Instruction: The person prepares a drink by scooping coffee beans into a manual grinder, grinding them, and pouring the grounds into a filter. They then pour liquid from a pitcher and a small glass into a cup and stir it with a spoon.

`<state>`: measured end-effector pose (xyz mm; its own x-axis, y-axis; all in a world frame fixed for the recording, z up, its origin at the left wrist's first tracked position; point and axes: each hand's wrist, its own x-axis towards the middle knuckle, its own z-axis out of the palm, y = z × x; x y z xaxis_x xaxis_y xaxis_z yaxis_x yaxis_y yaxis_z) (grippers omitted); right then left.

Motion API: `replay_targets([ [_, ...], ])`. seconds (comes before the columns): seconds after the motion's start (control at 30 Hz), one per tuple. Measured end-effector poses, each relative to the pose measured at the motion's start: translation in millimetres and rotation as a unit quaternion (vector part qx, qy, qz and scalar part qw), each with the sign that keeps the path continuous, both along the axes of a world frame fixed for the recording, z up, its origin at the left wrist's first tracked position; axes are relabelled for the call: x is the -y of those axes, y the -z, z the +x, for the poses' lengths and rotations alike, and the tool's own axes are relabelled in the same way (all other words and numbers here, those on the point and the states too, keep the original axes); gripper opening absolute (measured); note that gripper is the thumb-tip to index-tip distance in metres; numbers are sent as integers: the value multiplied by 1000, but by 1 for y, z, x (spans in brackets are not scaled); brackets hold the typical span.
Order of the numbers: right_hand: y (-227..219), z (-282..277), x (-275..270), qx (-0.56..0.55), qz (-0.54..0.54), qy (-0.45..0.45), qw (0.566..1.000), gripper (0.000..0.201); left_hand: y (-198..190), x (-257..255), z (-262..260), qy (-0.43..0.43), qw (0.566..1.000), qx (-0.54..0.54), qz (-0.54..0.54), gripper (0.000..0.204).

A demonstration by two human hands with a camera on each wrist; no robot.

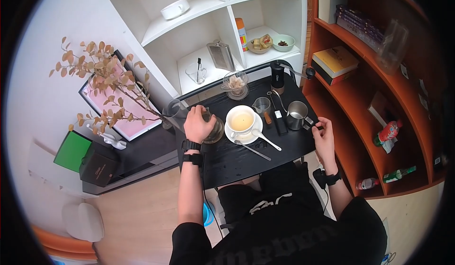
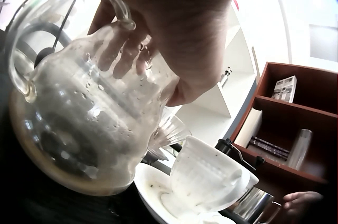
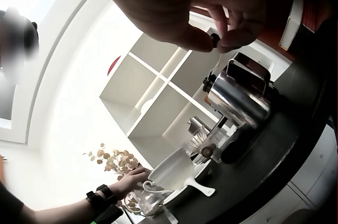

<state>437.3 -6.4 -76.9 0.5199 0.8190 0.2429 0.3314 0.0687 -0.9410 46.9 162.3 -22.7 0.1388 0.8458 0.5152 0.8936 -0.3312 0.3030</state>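
My left hand (image 1: 198, 125) grips the neck of a rounded glass coffee server (image 2: 84, 129) at the tray table's left side, its fingers visible through the wet glass. A little brownish liquid lies low in the server. To its right, a white cup (image 1: 241, 119) of pale yellowish liquid stands on a saucer with a white ceramic spoon (image 1: 267, 140) and a thin metal spoon (image 1: 252, 150). My right hand (image 1: 324, 137) hangs loosely curled at the table's right edge, holding nothing, beside the handle of a steel milk pitcher (image 1: 297, 115).
Toward the back stand a glass dripper (image 1: 235, 84) with a filter and a black hand grinder (image 1: 277, 78). A small glass jug (image 1: 262, 106) and a black stick-shaped tool (image 1: 278, 122) lie between cup and pitcher. A glass vase (image 1: 176, 109) with dried branches stands left; white shelves (image 1: 189, 52) rise behind.
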Motion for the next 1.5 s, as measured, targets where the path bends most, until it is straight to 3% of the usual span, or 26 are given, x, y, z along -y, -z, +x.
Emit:
replay_targets([
  [0.17, -1, -3, -10, -112, -50, -21, 992, 30, 1, 1, 0, -4, 1000, 3, 8, 35],
  [0.37, 13, 6, -22, -148, -51, -79, 985, 22, 1, 1, -1, -4, 1000, 4, 5, 34],
  [0.57, 4, 2, -26, -199, -86, -125, 968, 28, -3, 3, 1, -12, 1000, -3, -10, 37],
  [0.97, 10, 5, -31, -155, -90, -128, 975, 37, 1, 1, 0, -6, 1000, 0, 13, 36],
  [1.27, 12, 6, -22, -197, -64, -97, 973, 36, 2, 0, -1, -3, 1000, 2, 10, 36],
  [1.5, 4, 18, -24, -161, -113, -112, 974, 34, 6, -2, -3, -14, 1000, 11, 2, 37],
])
